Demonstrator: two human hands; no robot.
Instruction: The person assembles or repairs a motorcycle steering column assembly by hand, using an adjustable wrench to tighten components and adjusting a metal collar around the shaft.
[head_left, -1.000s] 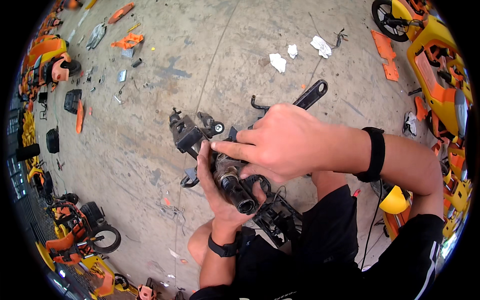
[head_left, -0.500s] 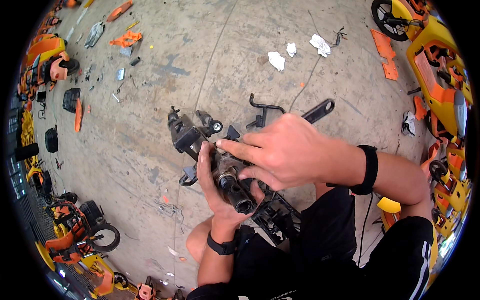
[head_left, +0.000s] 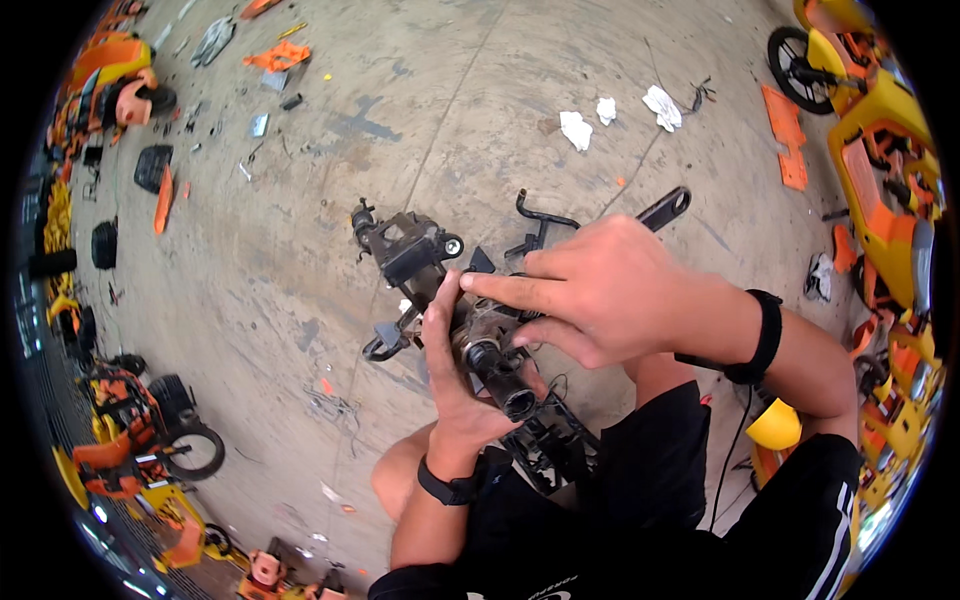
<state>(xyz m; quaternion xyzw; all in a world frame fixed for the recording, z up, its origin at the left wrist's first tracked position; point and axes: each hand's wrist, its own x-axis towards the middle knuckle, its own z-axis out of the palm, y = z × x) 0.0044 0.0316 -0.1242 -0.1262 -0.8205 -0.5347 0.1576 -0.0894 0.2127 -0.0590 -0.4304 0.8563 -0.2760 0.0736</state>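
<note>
My left hand is wrapped round a dirty black metal frame, near a round open tube end that points toward me. Its thumb and a finger lie along the side of the metal. Over the same part, my right hand has its index finger stretched to the left fingertips and its thumb beside the tube. From behind its knuckles sticks a flat black wrench-like handle with a hole at the end. The right hand's other fingers look curled round this handle, whose far part is hidden.
Beyond my hands a bent black bar sticks out. White rags and an orange panel lie on the concrete floor. Yellow and orange scooters line the right; partly stripped ones stand left. A black cable hangs by my leg.
The view has shifted slightly, so the floor items sit further right. The frame's far end has turned a little, showing more of its boxy part. Both hands keep their places on it.
</note>
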